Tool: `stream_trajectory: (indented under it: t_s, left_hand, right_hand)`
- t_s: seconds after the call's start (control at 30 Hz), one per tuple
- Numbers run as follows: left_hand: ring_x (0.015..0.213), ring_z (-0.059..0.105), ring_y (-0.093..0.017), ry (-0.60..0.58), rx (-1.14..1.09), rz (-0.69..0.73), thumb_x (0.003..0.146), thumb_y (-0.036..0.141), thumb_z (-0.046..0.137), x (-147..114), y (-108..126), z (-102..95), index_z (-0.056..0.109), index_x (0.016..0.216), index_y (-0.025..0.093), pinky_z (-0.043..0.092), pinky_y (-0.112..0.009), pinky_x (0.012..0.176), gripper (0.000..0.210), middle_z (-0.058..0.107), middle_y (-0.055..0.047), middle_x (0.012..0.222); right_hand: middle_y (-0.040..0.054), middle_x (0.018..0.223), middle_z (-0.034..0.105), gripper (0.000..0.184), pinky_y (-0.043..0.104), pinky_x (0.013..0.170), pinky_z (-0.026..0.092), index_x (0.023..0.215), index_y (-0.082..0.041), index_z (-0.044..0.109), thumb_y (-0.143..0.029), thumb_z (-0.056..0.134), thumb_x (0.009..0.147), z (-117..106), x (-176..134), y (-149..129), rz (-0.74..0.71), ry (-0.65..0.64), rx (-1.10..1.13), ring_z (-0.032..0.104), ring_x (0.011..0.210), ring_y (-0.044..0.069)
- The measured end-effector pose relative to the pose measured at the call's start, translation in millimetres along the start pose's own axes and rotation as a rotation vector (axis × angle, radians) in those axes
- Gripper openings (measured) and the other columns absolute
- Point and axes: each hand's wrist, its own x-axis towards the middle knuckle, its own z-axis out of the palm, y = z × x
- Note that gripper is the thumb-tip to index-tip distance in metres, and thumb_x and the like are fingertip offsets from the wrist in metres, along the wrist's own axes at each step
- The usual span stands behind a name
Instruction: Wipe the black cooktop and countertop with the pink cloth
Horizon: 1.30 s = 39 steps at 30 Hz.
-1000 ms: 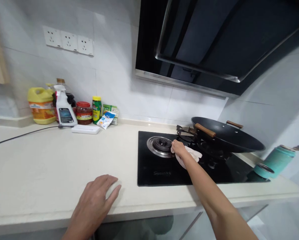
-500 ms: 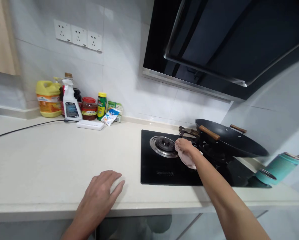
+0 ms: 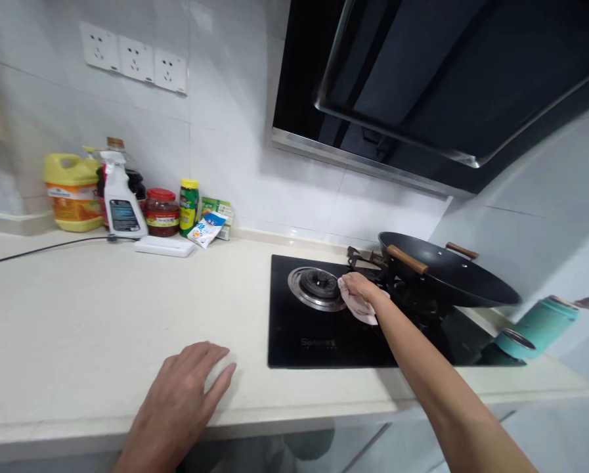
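My right hand (image 3: pixel 360 289) is closed on a pale pink cloth (image 3: pixel 362 311), pressed to the black glass of the gas stove (image 3: pixel 304 328). The cloth lies just right of the left burner (image 3: pixel 320 286), against its metal ring. Over the front of the counter (image 3: pixel 92 328) hovers my left hand (image 3: pixel 186 384), thumb and fingers apart, holding nothing. It is left of the stove; whether it touches the counter I cannot tell. A black wok (image 3: pixel 446 269) with wooden handles sits on the stove's right side.
Along the wall stand a yellow jug (image 3: pixel 73 192), a white spray bottle (image 3: pixel 121 197), a red-lidded jar (image 3: pixel 161 213), a green bottle (image 3: pixel 189 207) and a packet (image 3: pixel 207 228). A white box (image 3: pixel 165 246) lies before them. The range hood (image 3: pixel 422 85) overhangs the stove; a teal container (image 3: pixel 545 326) is right.
The view has shifted slightly, so the counter items sit further left. My right hand stays beside the left burner with the cloth; my left hand keeps its open pose.
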Motion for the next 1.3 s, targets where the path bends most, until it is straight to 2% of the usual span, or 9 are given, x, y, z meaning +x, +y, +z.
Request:
stream_trajectory:
  t_s: [0.13, 0.2, 0.33, 0.53, 0.73, 0.97, 1.07, 1.2, 1.3]
  left_hand:
    - [0.102, 0.068, -0.027, 0.025, 0.022, 0.04, 0.099, 0.043, 0.051, 2, -2, 2.5, 0.07, 0.107, 0.024, 0.048, -0.04, 0.084, 0.028, 0.075, -0.006, 0.106]
    - [0.101, 0.069, -0.027, 0.028, 0.039, 0.059, 0.099, 0.044, 0.051, 2, -3, 3.0, 0.07, 0.106, 0.024, 0.049, -0.039, 0.083, 0.029, 0.075, -0.006, 0.105]
    - [0.099, 0.069, -0.026, 0.035, 0.07, 0.086, 0.1, 0.043, 0.048, 2, -3, 2.6, 0.071, 0.106, 0.025, 0.05, -0.038, 0.083, 0.03, 0.075, -0.006, 0.103]
    - [0.097, 0.07, -0.025, 0.093, 0.035, 0.107, 0.099, 0.049, 0.051, 5, -4, 0.8, 0.069, 0.108, 0.027, 0.053, -0.038, 0.081, 0.03, 0.076, -0.005, 0.104]
    - [0.094, 0.071, -0.024, 0.103, 0.043, 0.096, 0.099, 0.051, 0.051, 4, -6, 1.2, 0.068, 0.11, 0.029, 0.055, -0.037, 0.078, 0.03, 0.076, -0.003, 0.104]
    - [0.095, 0.072, -0.024, 0.104, 0.051, 0.098, 0.099, 0.049, 0.052, 2, -10, 2.1, 0.068, 0.111, 0.029, 0.056, -0.036, 0.078, 0.028, 0.077, -0.003, 0.104]
    - [0.097, 0.072, -0.025, 0.095, 0.059, 0.069, 0.098, 0.051, 0.053, -2, -14, 8.0, 0.069, 0.111, 0.029, 0.056, -0.038, 0.081, 0.03, 0.077, -0.003, 0.106]
    - [0.095, 0.073, -0.025, 0.105, 0.06, 0.036, 0.097, 0.054, 0.053, -2, -19, 14.3, 0.072, 0.106, 0.028, 0.056, -0.039, 0.08, 0.033, 0.078, -0.004, 0.103]
    - [0.094, 0.073, -0.025, 0.071, 0.044, -0.008, 0.095, 0.054, 0.055, 1, -18, 12.4, 0.073, 0.102, 0.028, 0.056, -0.038, 0.079, 0.032, 0.078, -0.004, 0.1]
  right_hand:
    - [0.0085, 0.127, 0.063, 0.037, 0.044, 0.092, 0.056, 0.126, -0.018, 0.062, -0.042, 0.063, 0.098, 3, 21, -1, 0.011, -0.059, -0.076, 0.065, 0.108, 0.022]
    - [0.0092, 0.12, 0.066, 0.028, 0.04, 0.094, 0.053, 0.116, -0.016, 0.066, -0.038, 0.053, 0.103, 5, 30, -3, -0.009, -0.054, -0.105, 0.064, 0.106, 0.02]
    - [0.0114, 0.111, 0.071, 0.037, 0.029, 0.092, 0.045, 0.1, -0.016, 0.07, -0.023, 0.034, 0.104, 9, 48, -6, -0.061, -0.06, -0.144, 0.062, 0.106, 0.02]
    - [0.0113, 0.119, 0.071, 0.041, 0.026, 0.091, 0.042, 0.11, -0.016, 0.072, -0.023, 0.032, 0.101, 15, 80, -19, -0.103, -0.096, -0.206, 0.061, 0.11, 0.021]
    - [0.0121, 0.133, 0.067, 0.044, 0.029, 0.094, 0.043, 0.119, -0.017, 0.068, -0.031, 0.029, 0.105, 35, 102, -43, -0.118, -0.1, -0.233, 0.061, 0.119, 0.023]
    - [0.0133, 0.126, 0.07, 0.047, 0.034, 0.091, 0.047, 0.14, -0.019, 0.054, -0.038, 0.027, 0.107, 47, 109, -62, -0.092, -0.088, -0.265, 0.066, 0.113, 0.026]
    - [0.0138, 0.132, 0.066, 0.046, 0.037, 0.097, 0.049, 0.143, -0.019, 0.052, -0.041, 0.033, 0.108, 46, 110, -67, -0.093, -0.086, -0.279, 0.064, 0.118, 0.025]
    - [0.01, 0.131, 0.062, 0.038, 0.045, 0.096, 0.055, 0.129, -0.019, 0.061, -0.043, 0.06, 0.1, 48, 110, -78, -0.132, -0.128, -0.302, 0.064, 0.112, 0.023]
    - [0.0092, 0.13, 0.062, 0.037, 0.045, 0.095, 0.055, 0.128, -0.02, 0.061, -0.042, 0.062, 0.098, 53, 106, -89, -0.183, -0.141, -0.314, 0.063, 0.111, 0.022]
